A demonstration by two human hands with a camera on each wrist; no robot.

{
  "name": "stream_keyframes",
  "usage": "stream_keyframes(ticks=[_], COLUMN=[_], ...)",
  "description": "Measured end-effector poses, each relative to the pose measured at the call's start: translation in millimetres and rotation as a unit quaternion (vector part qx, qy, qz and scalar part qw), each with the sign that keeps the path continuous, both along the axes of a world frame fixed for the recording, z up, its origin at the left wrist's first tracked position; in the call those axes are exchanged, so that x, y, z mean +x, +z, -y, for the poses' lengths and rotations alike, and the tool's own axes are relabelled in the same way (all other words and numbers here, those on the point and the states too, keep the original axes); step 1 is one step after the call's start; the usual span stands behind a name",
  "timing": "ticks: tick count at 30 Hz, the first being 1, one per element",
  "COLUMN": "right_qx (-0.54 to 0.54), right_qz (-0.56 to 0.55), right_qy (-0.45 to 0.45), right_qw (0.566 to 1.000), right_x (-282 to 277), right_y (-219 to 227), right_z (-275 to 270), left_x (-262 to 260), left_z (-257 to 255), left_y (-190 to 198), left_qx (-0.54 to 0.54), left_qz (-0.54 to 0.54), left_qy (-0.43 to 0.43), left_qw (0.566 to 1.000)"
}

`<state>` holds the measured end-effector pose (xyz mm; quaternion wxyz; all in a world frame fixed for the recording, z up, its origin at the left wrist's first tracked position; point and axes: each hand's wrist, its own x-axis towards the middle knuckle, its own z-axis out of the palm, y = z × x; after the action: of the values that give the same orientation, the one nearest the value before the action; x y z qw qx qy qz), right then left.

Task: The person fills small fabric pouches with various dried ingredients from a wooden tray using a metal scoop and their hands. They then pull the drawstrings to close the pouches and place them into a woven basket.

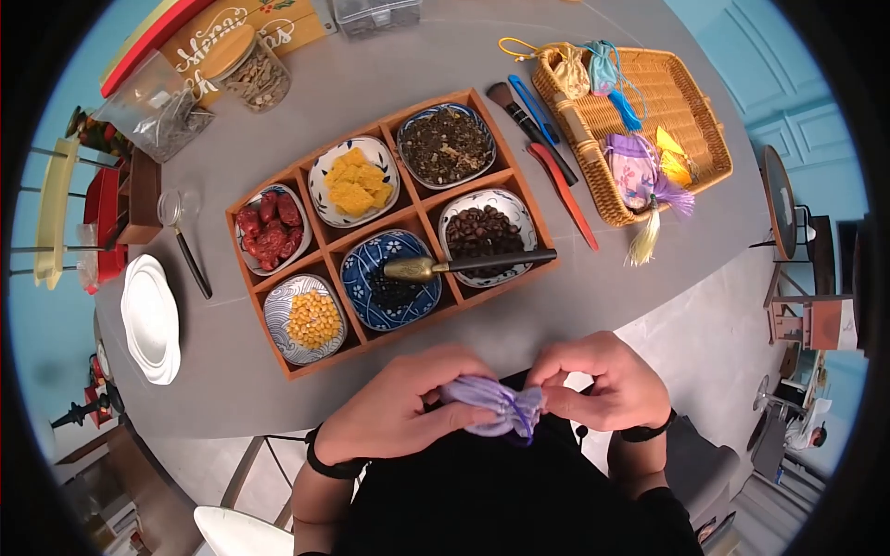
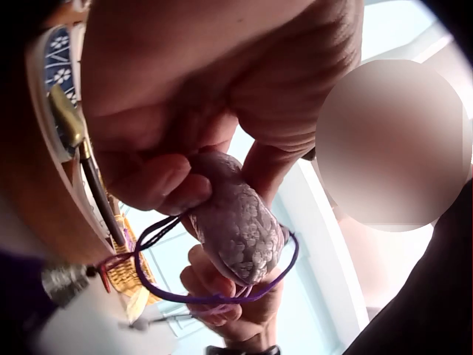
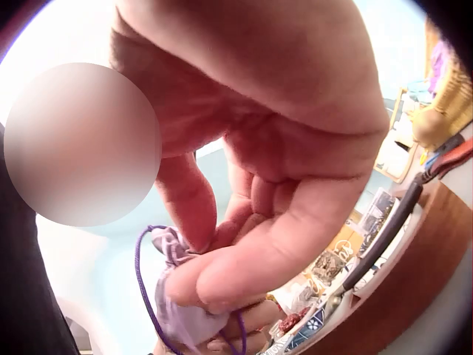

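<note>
In front of the body, over the table's near edge, my left hand (image 1: 399, 408) grips a small lavender drawstring pouch (image 1: 487, 405). The pouch looks rounded and full in the left wrist view, with a silvery floral pattern. A purple cord (image 2: 295, 259) loops out from its neck. My right hand (image 1: 603, 385) pinches the gathered mouth of the pouch between thumb and fingers. Just beyond the hands stands a wooden compartment box (image 1: 320, 364) with patterned bowls. A brass scoop (image 1: 413, 269) with a dark handle lies across two of them.
The bowls hold corn kernels (image 1: 313, 320), red dates (image 1: 271, 232), dark beans and dried herbs. To the right, a wicker basket (image 1: 667, 69) holds several pouches; a brush (image 1: 510, 102) and red tweezers (image 1: 565, 195) lie beside it. White dishes (image 1: 148, 320) sit at left.
</note>
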<state>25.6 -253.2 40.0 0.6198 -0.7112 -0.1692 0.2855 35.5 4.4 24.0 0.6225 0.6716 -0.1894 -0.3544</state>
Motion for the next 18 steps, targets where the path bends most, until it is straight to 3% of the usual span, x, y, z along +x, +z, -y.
stream_keyframes(ticks=[1, 5, 7, 8, 10, 12, 14, 18], right_qx=[-0.048, -0.083, -0.097, -0.108, -0.175, -0.239, -0.229, -0.197], right_qz=[0.055, 0.089, 0.112, 0.135, 0.135, 0.186, 0.189, 0.164], right_qy=[-0.009, 0.019, -0.023, -0.068, -0.117, -0.161, -0.159, -0.139], right_qw=[0.997, 0.992, 0.989, 0.983, 0.968, 0.939, 0.942, 0.957], right_x=[1.1, -4.3, -8.5, -11.4, -21.9, -23.9, -24.2, -25.0], right_y=[1.4, -7.5, -3.8, -0.8, 8.7, 11.1, 8.3, 3.3], right_z=[-2.9, -2.0, -2.8, -3.1, -1.0, -0.8, -4.0, -7.7], left_x=[-2.9, -0.1, -4.3, -8.2, -23.2, -24.0, -18.5, -15.7], left_z=[5.4, 18.9, 27.0, 28.4, 27.5, 30.4, 42.4, 63.4], left_y=[-1.9, 6.6, 12.3, 11.0, 7.9, 10.2, 11.4, -1.6], left_qx=[0.001, 0.049, 0.092, 0.086, 0.138, 0.127, 0.086, 0.105], left_qz=[0.037, 0.066, 0.064, 0.062, 0.136, 0.153, 0.146, 0.097], left_qy=[0.043, 0.042, 0.147, 0.145, 0.28, 0.265, 0.133, 0.137], left_qw=[0.998, 0.996, 0.983, 0.984, 0.94, 0.943, 0.977, 0.98])
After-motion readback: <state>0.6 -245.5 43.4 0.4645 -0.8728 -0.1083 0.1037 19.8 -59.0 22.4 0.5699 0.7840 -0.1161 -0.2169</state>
